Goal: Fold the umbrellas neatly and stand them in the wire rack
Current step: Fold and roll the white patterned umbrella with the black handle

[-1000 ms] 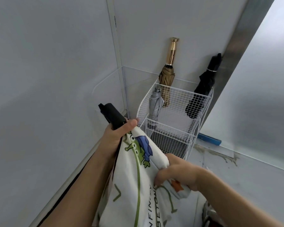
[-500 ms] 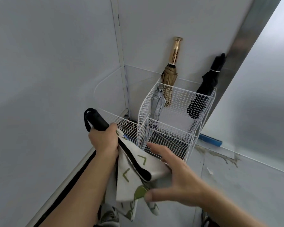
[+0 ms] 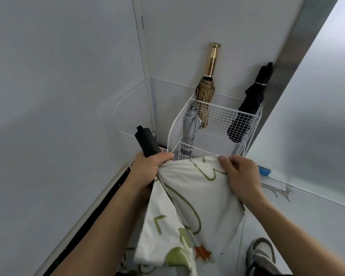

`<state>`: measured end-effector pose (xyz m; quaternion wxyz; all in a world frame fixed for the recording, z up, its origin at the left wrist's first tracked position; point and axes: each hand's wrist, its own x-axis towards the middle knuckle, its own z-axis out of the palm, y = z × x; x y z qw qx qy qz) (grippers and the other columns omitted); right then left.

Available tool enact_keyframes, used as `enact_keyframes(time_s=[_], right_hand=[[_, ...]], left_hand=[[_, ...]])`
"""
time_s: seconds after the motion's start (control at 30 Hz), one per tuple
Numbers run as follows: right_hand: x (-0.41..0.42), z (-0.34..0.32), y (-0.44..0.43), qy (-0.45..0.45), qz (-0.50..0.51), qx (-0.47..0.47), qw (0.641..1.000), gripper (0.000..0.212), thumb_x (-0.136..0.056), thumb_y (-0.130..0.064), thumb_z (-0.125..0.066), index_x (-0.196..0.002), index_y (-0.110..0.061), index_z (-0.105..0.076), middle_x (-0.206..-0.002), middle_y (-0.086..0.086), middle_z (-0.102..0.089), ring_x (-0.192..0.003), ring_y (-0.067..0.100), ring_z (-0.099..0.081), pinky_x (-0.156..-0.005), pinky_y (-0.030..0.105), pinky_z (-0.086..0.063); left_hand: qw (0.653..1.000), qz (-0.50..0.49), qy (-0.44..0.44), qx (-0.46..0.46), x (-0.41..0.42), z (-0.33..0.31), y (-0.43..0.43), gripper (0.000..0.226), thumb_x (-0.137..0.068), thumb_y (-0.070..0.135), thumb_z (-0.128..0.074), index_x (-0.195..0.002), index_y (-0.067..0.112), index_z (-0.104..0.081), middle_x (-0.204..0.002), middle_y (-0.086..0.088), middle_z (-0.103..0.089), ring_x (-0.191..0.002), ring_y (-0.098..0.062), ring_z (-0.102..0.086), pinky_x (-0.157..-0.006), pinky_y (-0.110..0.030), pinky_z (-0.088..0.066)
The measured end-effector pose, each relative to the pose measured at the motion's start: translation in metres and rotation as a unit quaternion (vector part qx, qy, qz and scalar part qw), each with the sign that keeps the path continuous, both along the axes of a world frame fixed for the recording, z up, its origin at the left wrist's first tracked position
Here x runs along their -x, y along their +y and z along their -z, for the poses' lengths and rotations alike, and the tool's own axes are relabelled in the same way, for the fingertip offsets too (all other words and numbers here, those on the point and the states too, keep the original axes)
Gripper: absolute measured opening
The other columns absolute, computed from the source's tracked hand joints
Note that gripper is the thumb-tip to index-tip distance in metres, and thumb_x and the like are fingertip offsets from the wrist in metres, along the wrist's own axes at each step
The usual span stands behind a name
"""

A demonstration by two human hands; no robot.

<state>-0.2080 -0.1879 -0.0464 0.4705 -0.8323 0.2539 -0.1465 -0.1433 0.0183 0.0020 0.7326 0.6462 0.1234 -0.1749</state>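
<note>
Head view: pale floor [image 3: 317, 226], grey walls [image 3: 58, 76], wire rack [image 3: 223, 116]

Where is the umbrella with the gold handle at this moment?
In the head view, the gold-handled umbrella stands at the back left of the wire rack, against the wall, behind the grey umbrella and left of the black umbrella.

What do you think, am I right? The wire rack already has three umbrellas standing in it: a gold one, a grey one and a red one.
Not quite: the third one is black, not red. The head view shows the wire rack holding the gold umbrella, the grey umbrella and the black umbrella.
</note>
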Motion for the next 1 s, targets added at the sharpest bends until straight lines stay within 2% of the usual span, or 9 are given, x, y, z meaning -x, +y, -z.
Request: enact_keyframes(time_s=[0.1, 0.2, 0.37, 0.47, 0.57, 0.63, 0.7, 0.8, 1.0], right_hand=[[0.007, -0.002, 0.011, -0.008, -0.010, 0.089, 0.996, 0.017, -0.092, -0.044, -0.063, -0.101, -0.029, -0.064, -0.087, -0.013, -0.066, -0.084, 0.009, -0.062, -0.075, 0.029, -0.052], [0.020, -0.016, 0.029, -0.110, -0.122, 0.027, 0.986, 0.023, -0.088, -0.058, -0.057, -0.101, -0.039, -0.061, -0.090, -0.019, -0.066, -0.085, 0.003, -0.063, -0.072, 0.024, -0.054], [0.046, -0.019, 0.053, 0.008, -0.386, 0.016, 0.922, 0.080, -0.070, -0.078, -0.062, -0.140, -0.043, -0.043, -0.132, -0.029, -0.051, -0.122, -0.003, -0.050, -0.099, 0.028, -0.047], [0.050, -0.016, 0.058, 0.053, -0.406, 0.145, 0.901, 0.097, -0.068, -0.070, -0.071, -0.148, -0.050, -0.019, -0.141, -0.034, -0.036, -0.129, -0.007, -0.040, -0.105, 0.026, -0.039], [0.046, -0.004, 0.064, -0.011, -0.309, 0.178, 0.934, 0.060, -0.081, -0.039, -0.074, -0.135, -0.046, -0.048, -0.122, -0.028, -0.058, -0.111, -0.006, -0.054, -0.092, 0.021, -0.047], [0.039, 0.001, 0.064, -0.069, -0.229, 0.094, 0.966, 0.008, -0.087, -0.026, -0.073, -0.094, -0.030, -0.071, -0.084, -0.022, -0.066, -0.078, -0.003, -0.060, -0.069, 0.022, -0.050], [0.029, 0.000, 0.057, -0.076, -0.146, -0.025, 0.986, 0.027, -0.092, -0.027, -0.068, -0.070, -0.012, -0.062, -0.061, 0.000, -0.060, -0.057, 0.007, -0.051, -0.056, 0.034, -0.045], [0.016, -0.008, 0.040, -0.056, -0.035, -0.151, 0.986, 0.044, -0.097, -0.035, -0.059, -0.080, 0.005, -0.064, -0.067, 0.023, -0.058, -0.057, 0.018, -0.050, -0.057, 0.034, -0.045], [0.000, 0.005, 0.022, -0.032, -0.005, -0.044, 0.999, 0.047, -0.097, -0.043, -0.056, -0.060, -0.014, -0.051, -0.053, -0.004, -0.046, -0.053, 0.013, -0.042, -0.051, 0.026, -0.038]], left_hand=[[0.994, -0.071, 0.015, -0.080, -0.009, 0.005, 0.009, 0.013, -0.078, 0.008, -0.075, -0.081, 0.005, -0.063, -0.067, -0.005, -0.059, -0.058, -0.017, -0.055, -0.052, -0.024, -0.046], [0.983, -0.146, 0.038, -0.100, -0.017, 0.009, 0.021, 0.018, -0.080, 0.008, -0.071, -0.089, 0.003, -0.056, -0.074, -0.006, -0.055, -0.062, -0.018, -0.053, -0.054, -0.027, -0.042], [0.961, -0.265, 0.037, -0.071, -0.026, 0.017, 0.027, 0.024, -0.082, 0.004, -0.067, -0.074, 0.011, -0.046, -0.075, -0.007, -0.053, -0.067, -0.021, -0.055, -0.056, -0.029, -0.046], [0.955, -0.288, 0.037, -0.061, -0.030, 0.024, 0.029, 0.023, -0.081, 0.003, -0.067, -0.074, 0.011, -0.047, -0.073, -0.006, -0.052, -0.062, -0.018, -0.052, -0.054, -0.026, -0.044], [0.958, -0.278, 0.016, -0.071, -0.033, 0.031, 0.026, 0.020, -0.078, 0.003, -0.068, -0.074, 0.010, -0.050, -0.071, -0.006, -0.054, -0.066, -0.023, -0.056, -0.061, -0.030, -0.047], [0.968, -0.239, 0.000, -0.081, -0.031, 0.035, 0.020, 0.018, -0.077, 0.000, -0.068, -0.074, 0.009, -0.052, -0.071, -0.007, -0.055, -0.070, -0.024, -0.057, -0.064, -0.033, -0.047], [0.979, -0.174, -0.018, -0.100, -0.027, 0.037, 0.012, 0.016, -0.074, -0.001, -0.070, -0.078, 0.007, -0.056, -0.071, -0.010, -0.056, -0.071, -0.025, -0.057, -0.064, -0.034, -0.046], [0.989, -0.088, -0.034, -0.115, -0.021, 0.035, 0.003, 0.020, -0.072, 0.002, -0.075, -0.078, 0.007, -0.057, -0.072, -0.012, -0.056, -0.069, -0.025, -0.056, -0.063, -0.036, -0.046], [0.996, 0.041, 0.037, 0.065, -0.006, 0.010, -0.010, 0.025, -0.077, -0.004, -0.071, -0.071, 0.011, -0.053, -0.058, -0.004, -0.055, -0.050, -0.015, -0.056, -0.048, -0.025, -0.048]])
